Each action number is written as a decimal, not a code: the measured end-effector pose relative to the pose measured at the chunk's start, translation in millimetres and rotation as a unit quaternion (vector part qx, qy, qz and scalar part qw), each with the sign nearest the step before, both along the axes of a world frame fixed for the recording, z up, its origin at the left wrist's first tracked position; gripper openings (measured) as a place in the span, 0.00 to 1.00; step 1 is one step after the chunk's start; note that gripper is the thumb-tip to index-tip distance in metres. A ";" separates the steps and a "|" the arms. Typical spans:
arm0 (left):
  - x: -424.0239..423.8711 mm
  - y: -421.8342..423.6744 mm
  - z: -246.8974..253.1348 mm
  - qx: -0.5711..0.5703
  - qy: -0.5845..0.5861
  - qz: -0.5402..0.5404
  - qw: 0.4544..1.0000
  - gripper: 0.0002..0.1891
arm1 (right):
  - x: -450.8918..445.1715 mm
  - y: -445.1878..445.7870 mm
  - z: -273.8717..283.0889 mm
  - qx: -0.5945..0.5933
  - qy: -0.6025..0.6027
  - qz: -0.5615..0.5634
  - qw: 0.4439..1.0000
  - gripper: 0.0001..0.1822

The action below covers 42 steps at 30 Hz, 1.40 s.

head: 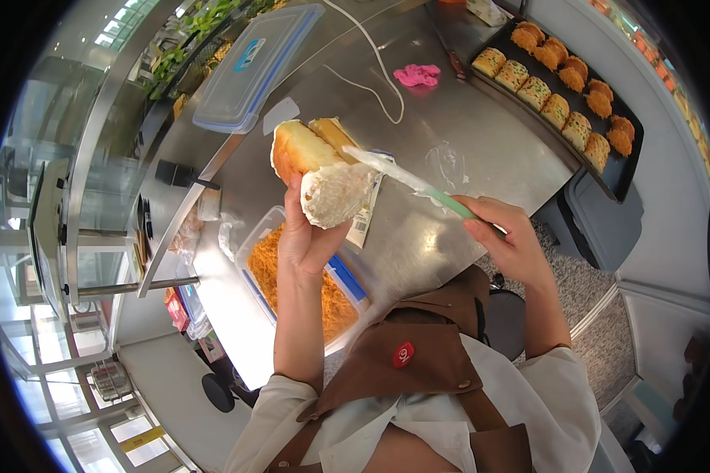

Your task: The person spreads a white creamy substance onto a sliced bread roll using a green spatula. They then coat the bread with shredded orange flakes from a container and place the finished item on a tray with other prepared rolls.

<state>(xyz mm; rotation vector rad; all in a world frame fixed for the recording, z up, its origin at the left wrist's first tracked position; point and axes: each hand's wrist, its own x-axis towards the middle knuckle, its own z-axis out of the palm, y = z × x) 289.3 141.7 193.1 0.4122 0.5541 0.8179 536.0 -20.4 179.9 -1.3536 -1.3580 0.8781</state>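
My left hand (313,236) holds up a bread roll (307,148) whose near end is coated in a white cream-like spread. My right hand (500,233) grips the green handle of a spatula (411,180); its blade is smeared with white spread, and the tip is at the roll's right side. Behind the roll lies a second piece of bread or a split half (334,136); I cannot tell which. Below my left hand stands a plastic container (260,236) of orange-brown shredded floss (334,310). A printed packet (364,222) lies on the steel table (414,242), partly hidden by the roll.
At the upper right a black baking tray (624,177) holds several topped buns. A knife (455,64), a pink cloth (417,75) and a white cable (384,77) lie on the table. A blue-rimmed plastic lid (242,77) is at the upper left. A grey bin (606,224) stands beyond the right edge.
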 end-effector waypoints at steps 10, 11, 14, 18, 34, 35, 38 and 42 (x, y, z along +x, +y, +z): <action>-3.7 11.6 0.5 0.081 0.072 0.001 0.994 0.32 | 1.2 -9.0 -25.0 0.030 0.038 -0.032 0.998 0.18; -2.7 11.7 0.9 0.080 0.077 0.005 0.994 0.32 | -2.5 -7.2 -24.4 0.043 0.012 -0.036 0.998 0.18; 1.8 10.2 4.4 0.082 0.087 0.024 0.993 0.30 | -14.3 -3.3 -14.9 0.081 -0.063 -0.064 0.993 0.18; 8.3 10.9 5.1 0.133 0.132 0.057 0.981 0.28 | -18.1 0.0 -6.1 0.104 -0.120 -0.089 0.983 0.18; 21.2 17.9 12.5 0.251 0.272 0.144 0.918 0.25 | -18.2 7.0 -6.5 0.125 -0.327 -0.058 0.935 0.22; 20.9 18.2 13.2 0.246 0.269 0.144 0.920 0.25 | -17.8 5.7 -6.9 0.111 -0.306 -0.061 0.944 0.22; 19.7 20.2 13.1 0.240 0.261 0.150 0.923 0.26 | -12.2 4.2 -9.3 0.083 -0.231 -0.077 0.966 0.20; 22.3 20.9 8.3 0.255 0.258 0.168 0.916 0.29 | 1.8 16.4 -19.2 0.068 -0.134 -0.085 0.985 0.17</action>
